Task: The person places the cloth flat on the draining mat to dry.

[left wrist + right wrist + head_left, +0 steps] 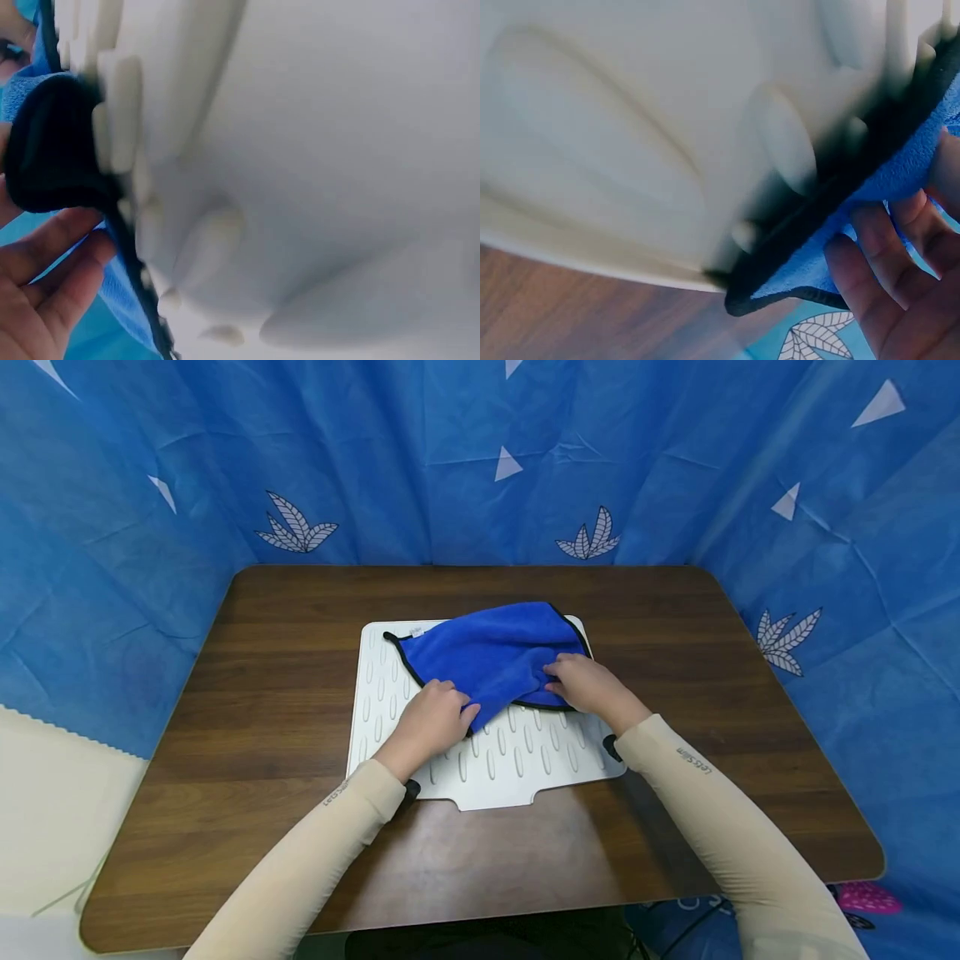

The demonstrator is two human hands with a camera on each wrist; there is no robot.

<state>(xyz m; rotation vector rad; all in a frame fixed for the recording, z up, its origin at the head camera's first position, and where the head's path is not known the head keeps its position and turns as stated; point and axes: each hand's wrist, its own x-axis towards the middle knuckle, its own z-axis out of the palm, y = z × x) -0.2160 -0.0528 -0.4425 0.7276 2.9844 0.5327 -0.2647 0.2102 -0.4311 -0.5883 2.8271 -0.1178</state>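
Cloth [491,647], blue with a black border, lies across the far part of a white board [491,789], angled over its raised oval ridges. We see the cloth's far edge rise past the board's far edge in the head view; its far left corner, with a small pale tag [417,632] beside it, rests within the board's outline. Near half of the board is bare, ridges in rows, with a shallow tab at the middle of its near edge. Board sits on the brown bench [285,693].

Hands: we record the left hand [435,720] pinching the cloth's near corner, thumb to the right, fingers narrow on the fabric. The right hand [591,685] pinches the cloth near its right end, fingertips gathering a small fold. In the right wrist view, a cloth corner reaches the board's edge.

Both forearms wear cream sleeves [720,810]. Behind the bench we note a blue curtain [420,510] printed with leaves and white triangles.
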